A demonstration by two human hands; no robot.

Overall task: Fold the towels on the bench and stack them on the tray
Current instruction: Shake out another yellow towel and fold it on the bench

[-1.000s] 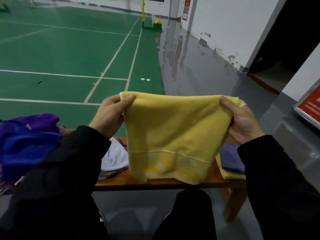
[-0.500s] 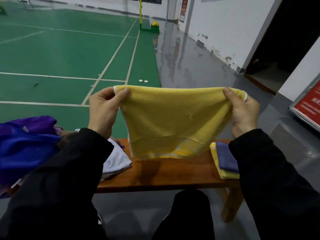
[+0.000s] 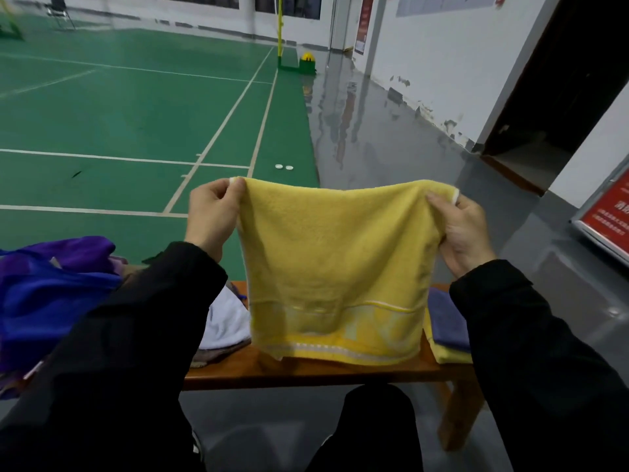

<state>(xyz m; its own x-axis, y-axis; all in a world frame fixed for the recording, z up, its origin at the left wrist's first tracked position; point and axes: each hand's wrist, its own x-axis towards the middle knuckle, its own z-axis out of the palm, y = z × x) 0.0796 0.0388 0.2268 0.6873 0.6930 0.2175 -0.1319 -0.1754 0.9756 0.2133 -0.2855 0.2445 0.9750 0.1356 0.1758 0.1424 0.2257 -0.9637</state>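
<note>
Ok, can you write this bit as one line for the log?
left hand: pinches yellow towel corner | right hand: pinches other corner | towel: hanging above bench

Yellow towel point(image 3: 335, 267), white-striped border; purple towel point(image 3: 446, 318); brown bench point(image 3: 306, 371).

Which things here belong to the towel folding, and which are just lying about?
Job: yellow towel held up by left hand and right hand; folded stack; white towel; bench.
Lying about: two white caps; yellow net post; red sign.
</note>
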